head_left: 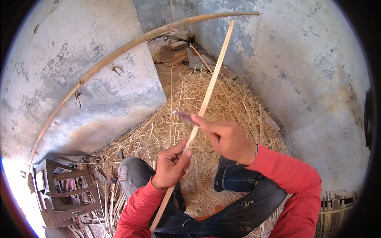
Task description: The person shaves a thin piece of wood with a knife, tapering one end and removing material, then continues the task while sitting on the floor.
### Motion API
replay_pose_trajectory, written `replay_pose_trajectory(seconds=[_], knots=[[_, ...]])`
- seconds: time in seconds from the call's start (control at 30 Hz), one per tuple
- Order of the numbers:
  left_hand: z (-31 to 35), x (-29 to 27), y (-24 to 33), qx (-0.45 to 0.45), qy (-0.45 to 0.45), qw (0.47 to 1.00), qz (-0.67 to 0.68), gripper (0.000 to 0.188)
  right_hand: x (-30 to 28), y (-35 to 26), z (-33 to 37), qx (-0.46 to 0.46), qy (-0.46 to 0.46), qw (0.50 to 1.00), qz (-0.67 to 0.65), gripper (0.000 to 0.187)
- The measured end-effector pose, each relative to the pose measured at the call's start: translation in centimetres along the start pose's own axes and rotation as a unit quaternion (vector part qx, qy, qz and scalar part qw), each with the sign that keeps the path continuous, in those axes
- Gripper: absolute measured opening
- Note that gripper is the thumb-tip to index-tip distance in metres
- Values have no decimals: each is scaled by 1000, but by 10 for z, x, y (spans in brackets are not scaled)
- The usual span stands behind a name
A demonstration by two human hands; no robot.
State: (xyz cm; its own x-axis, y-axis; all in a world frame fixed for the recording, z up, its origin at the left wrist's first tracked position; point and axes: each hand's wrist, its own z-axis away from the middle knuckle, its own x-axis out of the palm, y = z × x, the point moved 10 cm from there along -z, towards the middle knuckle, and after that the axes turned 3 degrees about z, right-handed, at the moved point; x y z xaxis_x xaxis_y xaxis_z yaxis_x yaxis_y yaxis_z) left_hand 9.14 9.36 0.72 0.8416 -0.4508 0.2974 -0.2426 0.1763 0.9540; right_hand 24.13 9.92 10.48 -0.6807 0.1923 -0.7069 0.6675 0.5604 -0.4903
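A long pale bamboo strip [210,88] slants from my lap up toward the far wall. My left hand [173,163] is closed around its lower part, thumb and fingers pinching it. Just above, my right hand [227,138] is closed, knuckles up, close to the right edge of the strip. From its fingertips a slim purplish thing [184,117] with a pale tip reaches left across the strip. That thing is blurred, and I cannot tell its kind.
Straw-like shavings [234,99] cover the floor around my legs. A long curved bamboo pole [119,52] leans along the left wall. A dark wooden chair-like frame [71,192] lies at lower left, a slatted basket [335,214] stands at lower right, and bricks [179,45] lie in the corner.
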Motion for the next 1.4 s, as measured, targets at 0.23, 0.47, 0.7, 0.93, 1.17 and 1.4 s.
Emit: replay_pose_trajectory(seconds=[0.23,0.47,0.7,0.93,1.17,1.4], knots=[[2,-12,-6,-36,18,998,51,47,32,-1,7,107,-70,980,-150,45],[-1,-7,6,-5,31,999,-9,37,-43,18,-30,54,103,992,-52,35],[-3,-3,8,15,27,999,-26,30,-31,13,-25,-15,93,994,52,45],[0,-7,6,-7,38,999,-2,27,19,-5,1,-28,35,999,-6,63],[1,-6,10,-22,24,999,30,24,38,-3,7,62,-21,977,-204,49],[6,-6,12,-16,1,1000,6,28,-43,13,-29,49,147,986,-57,42]])
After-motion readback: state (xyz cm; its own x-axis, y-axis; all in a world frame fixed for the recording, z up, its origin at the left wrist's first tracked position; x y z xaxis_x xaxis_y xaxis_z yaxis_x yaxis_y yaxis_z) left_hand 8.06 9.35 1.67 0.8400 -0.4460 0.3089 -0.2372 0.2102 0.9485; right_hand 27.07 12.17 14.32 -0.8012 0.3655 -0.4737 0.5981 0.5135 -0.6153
